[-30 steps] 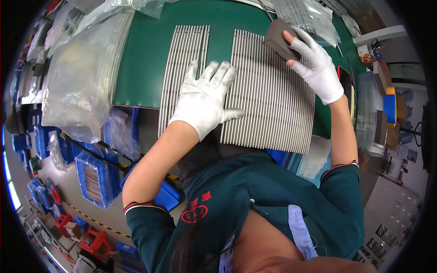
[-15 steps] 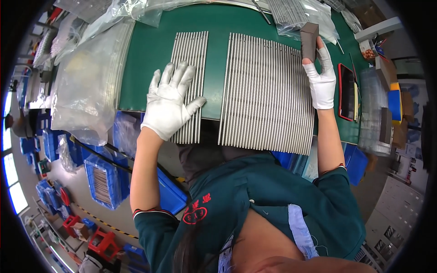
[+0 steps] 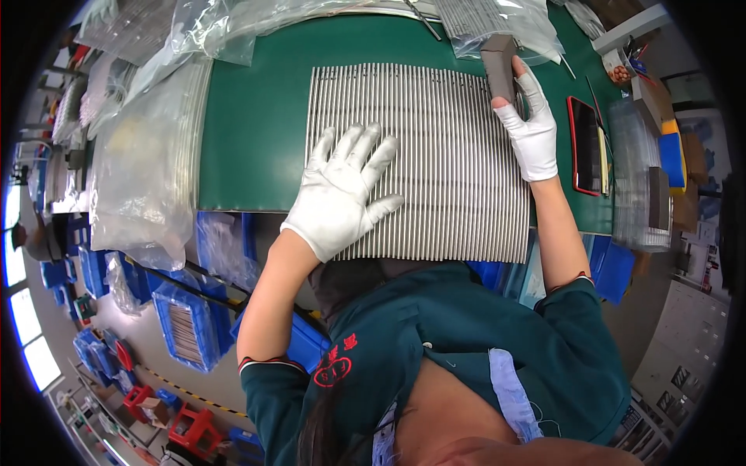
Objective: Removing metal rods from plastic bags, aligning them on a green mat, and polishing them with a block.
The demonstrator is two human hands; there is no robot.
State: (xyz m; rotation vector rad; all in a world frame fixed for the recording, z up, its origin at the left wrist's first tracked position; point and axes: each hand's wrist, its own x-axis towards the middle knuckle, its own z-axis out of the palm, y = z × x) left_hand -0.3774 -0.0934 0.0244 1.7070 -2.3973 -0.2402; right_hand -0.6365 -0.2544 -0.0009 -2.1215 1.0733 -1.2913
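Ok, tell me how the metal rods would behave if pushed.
The metal rods look straight and shiny, so they are probably stiff and perhaps slippery. Seemingly round, they may roll on the green tabletop. They lie closely side by side, so pushing one could shift neighbours.

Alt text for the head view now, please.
Gloved left hand spread over a row of metal rods on a green table; gloved right hand holds a grey-brown block at the row's far right corner. A red-edged phone lies farther right.
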